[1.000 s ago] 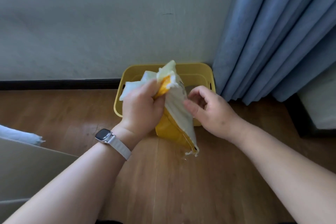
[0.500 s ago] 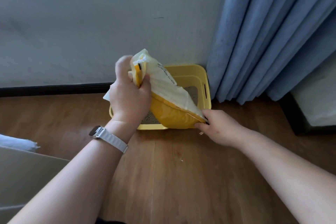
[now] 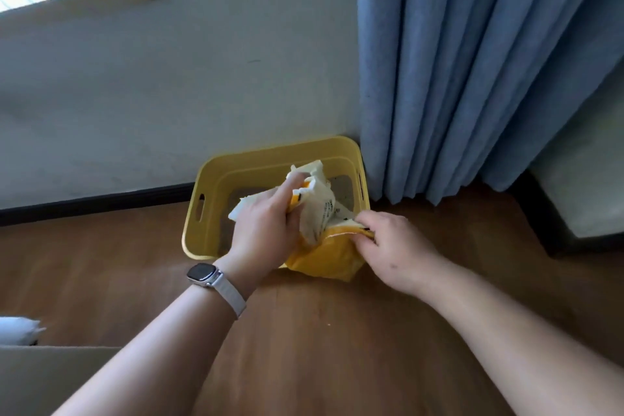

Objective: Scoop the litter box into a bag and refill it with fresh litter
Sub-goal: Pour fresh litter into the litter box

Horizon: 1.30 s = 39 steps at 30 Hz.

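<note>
Left hand point(image 3: 266, 226): clamped tight round the crumpled white top of the litter bag point(image 3: 320, 258), knuckles up, watch point(image 3: 202, 273) on the wrist.
Right hand point(image 3: 395, 246): fingers curled, pinching the bag's yellow seam edge, just right of the left hand.
Litter bag: stretched between the two hands, with its yellow lower part bulging over the near rim of the litter box point(image 3: 270, 154).
Litter box: yellow, on the floor point(image 3: 320, 348) just beyond the hands, close to the wall point(image 3: 202, 94). Grey litter point(image 3: 342, 184) shows past the bag.
Curtain point(image 3: 472, 78): blue, hanging beyond the right hand, just beside the box's far right corner.
</note>
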Each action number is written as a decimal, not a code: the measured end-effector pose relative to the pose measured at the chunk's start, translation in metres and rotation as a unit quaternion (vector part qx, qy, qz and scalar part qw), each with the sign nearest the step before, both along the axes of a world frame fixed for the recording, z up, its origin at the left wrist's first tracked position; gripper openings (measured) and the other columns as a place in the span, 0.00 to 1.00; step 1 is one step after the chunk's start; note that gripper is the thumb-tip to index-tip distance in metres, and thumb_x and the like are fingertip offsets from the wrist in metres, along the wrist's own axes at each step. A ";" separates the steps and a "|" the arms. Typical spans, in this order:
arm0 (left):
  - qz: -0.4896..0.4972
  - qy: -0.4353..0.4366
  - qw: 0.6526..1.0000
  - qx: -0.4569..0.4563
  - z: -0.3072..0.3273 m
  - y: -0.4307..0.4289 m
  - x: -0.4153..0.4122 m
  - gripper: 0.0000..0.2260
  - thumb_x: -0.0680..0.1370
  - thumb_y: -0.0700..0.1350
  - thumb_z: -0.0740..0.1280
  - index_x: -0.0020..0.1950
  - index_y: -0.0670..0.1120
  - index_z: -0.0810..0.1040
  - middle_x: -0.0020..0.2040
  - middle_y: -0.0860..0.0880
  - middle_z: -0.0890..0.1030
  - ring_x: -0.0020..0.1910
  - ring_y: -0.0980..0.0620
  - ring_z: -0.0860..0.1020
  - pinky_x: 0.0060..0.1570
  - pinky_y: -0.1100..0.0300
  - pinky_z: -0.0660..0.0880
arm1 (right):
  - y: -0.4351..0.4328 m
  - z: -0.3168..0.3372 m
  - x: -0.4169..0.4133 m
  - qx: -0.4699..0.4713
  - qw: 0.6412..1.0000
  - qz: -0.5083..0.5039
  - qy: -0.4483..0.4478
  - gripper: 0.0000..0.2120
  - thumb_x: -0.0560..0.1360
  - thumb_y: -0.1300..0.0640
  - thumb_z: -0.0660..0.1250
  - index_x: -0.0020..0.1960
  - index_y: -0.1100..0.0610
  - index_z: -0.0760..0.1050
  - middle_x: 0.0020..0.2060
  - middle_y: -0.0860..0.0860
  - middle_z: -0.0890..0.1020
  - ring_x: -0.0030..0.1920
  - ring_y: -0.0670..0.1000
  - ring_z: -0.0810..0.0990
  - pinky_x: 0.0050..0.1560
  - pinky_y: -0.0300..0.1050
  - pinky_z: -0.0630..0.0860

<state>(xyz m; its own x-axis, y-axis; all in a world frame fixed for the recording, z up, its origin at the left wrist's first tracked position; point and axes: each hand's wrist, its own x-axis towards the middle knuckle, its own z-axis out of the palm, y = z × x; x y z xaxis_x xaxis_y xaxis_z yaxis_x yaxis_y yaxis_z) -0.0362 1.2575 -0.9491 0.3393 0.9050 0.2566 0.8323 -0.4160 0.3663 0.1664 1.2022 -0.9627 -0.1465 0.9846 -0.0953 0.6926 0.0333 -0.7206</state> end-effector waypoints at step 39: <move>0.037 -0.293 0.914 -0.277 0.002 0.131 -0.024 0.09 0.78 0.52 0.68 0.57 0.53 0.76 0.48 0.54 0.83 0.45 0.55 0.82 0.44 0.57 0.80 | 0.084 0.046 0.022 0.150 0.953 -0.258 -0.052 0.10 0.79 0.51 0.64 0.45 0.57 0.76 0.34 0.50 0.77 0.36 0.50 0.76 0.32 0.41 0.69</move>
<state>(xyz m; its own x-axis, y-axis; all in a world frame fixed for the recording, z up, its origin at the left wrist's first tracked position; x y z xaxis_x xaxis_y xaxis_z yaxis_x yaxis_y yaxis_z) -0.0604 1.3884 -0.9469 0.2224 0.9664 -0.1292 0.4438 0.0177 0.8960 0.1882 1.2860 -0.9165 0.3592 0.9082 0.2151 0.7396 -0.1364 -0.6591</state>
